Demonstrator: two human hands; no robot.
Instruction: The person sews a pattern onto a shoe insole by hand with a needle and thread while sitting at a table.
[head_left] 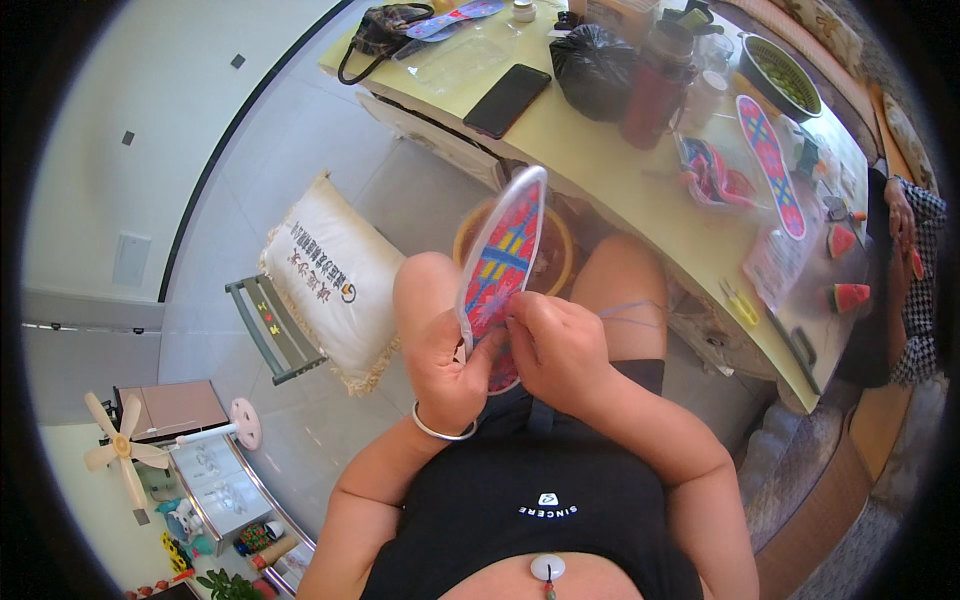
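Note:
A pink insole (508, 245) with a blue and yellow stitched pattern and a white edge stands tilted upright above my lap. My left hand (447, 372) grips its lower left side, thumb across the patterned face. My right hand (560, 350) is closed in a pinch against the same face; whatever sits between its fingertips is hidden. A thin purple thread (632, 312) lies over my right thigh, beside that hand. On the table, a similar insole (770, 165) lies near a clear bag of coloured threads (715, 172) and yellow-handled scissors (740, 302).
The table (590, 150) also holds a phone (508, 100), black plastic bag (593, 72), dark red bottle (658, 85), green-filled basket (783, 78) and watermelon slices (842, 240). Another person's hand (900, 215) is at far right. A cushion (335, 285) rests beside a folding stool (275, 330).

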